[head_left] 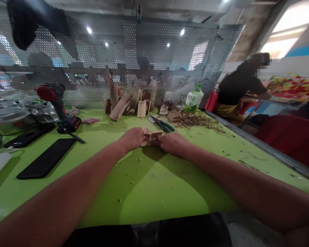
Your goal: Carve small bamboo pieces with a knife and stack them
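Over the middle of the green table [154,192], a small tan piece [152,134] of what looks like bamboo or wood is held between both hands. My left hand [134,139] closes on its left side, and my right hand [173,142] grips the right side. Parts of the piece are hidden by my fingers. Just beyond the right hand lie pliers [165,125] with dark green handles. Pale crumbs [132,183] are scattered on the table in front of my hands.
Behind stand several bamboo pieces [121,106] against a perforated metal screen [149,44]. A green-tea bottle [193,97] and a pile of brown scraps [203,122] are at right. At left are a cordless drill [55,106], a black pouch [47,159] and plastic containers [11,118]. A person [239,82] sits far right.
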`<state>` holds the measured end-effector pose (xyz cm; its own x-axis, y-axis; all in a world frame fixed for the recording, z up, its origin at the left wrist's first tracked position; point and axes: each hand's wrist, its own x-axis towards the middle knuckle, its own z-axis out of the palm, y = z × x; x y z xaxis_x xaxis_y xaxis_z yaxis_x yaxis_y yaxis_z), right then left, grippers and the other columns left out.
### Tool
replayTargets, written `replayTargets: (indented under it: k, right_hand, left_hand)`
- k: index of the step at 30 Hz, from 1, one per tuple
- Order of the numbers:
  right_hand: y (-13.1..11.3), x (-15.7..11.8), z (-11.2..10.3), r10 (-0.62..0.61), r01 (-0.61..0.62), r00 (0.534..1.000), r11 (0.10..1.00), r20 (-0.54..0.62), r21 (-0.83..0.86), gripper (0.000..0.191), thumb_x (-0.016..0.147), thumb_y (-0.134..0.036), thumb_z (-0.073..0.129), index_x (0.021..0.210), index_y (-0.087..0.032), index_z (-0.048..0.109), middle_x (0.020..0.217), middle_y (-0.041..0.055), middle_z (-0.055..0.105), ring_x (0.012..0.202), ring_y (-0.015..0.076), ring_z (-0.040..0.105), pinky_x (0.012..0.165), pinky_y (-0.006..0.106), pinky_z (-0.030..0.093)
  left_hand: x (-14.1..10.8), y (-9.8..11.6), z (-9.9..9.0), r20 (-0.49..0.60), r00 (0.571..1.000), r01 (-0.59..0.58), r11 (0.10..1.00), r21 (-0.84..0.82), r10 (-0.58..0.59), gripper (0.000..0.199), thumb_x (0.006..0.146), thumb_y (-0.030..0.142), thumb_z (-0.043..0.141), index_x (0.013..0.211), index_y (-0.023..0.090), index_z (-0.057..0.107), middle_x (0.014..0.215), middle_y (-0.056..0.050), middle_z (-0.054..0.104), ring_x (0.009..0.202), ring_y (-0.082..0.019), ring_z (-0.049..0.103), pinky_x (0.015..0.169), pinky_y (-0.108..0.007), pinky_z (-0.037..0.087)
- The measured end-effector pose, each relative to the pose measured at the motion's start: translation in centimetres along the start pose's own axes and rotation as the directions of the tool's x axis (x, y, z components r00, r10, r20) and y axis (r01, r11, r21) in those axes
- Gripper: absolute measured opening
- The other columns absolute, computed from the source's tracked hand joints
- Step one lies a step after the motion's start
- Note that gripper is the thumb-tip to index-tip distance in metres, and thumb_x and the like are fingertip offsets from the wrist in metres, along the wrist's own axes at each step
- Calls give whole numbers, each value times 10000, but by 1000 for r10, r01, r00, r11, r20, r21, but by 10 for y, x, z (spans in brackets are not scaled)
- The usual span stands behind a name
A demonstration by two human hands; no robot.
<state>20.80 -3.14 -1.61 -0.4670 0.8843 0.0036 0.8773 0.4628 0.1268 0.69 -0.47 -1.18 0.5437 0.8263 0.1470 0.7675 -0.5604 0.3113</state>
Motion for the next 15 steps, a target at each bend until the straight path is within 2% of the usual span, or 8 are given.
replayTargets:
  k: [6, 9, 12, 15]
  right_hand:
    - [1, -1, 1, -14, 14, 1000, 1000, 24, -1, 449, 972, -496, 373, 924, -221, 725, 731, 66, 691, 568, 168, 576, 558, 280, 377]
    - [4, -4, 2, 20, -20, 1000, 996, 7, 88, 466, 968, -527, 358, 969, -242, 727, 762, 66, 696, 586, 166, 564, 563, 278, 358]
    - [12, -6, 5, 103, -87, 993, 970, -59, 226, 458, 942, -583, 404, 1036, -242, 695, 778, 63, 688, 593, 164, 544, 533, 264, 315]
    - [25, -4, 9, 202, -128, 962, 925, -181, 357, 466, 895, -630, 473, 963, -205, 652, 732, 42, 644, 593, 153, 507, 526, 252, 280]
  left_hand:
    - [0, -2, 1, -2, 999, 50, 999, -13, -50, 320, 898, 235, 524, 1168, 177, 684, 979, -103, 731, 826, -210, 645, 746, -283, 459]
    - [0, -3, 1, 1, 997, 72, 997, -33, -72, 330, 896, 254, 531, 1175, 165, 684, 999, -119, 730, 850, -219, 647, 765, -291, 463]
    - [0, -5, 1, 4, 998, 70, 993, -94, -70, 304, 884, 245, 544, 1125, 164, 709, 1008, -113, 731, 854, -218, 643, 769, -295, 467]
    - [1, -11, 3, 18, 995, 99, 962, -254, -98, 269, 874, 227, 549, 1067, 167, 726, 997, -92, 734, 847, -212, 644, 764, -304, 481]
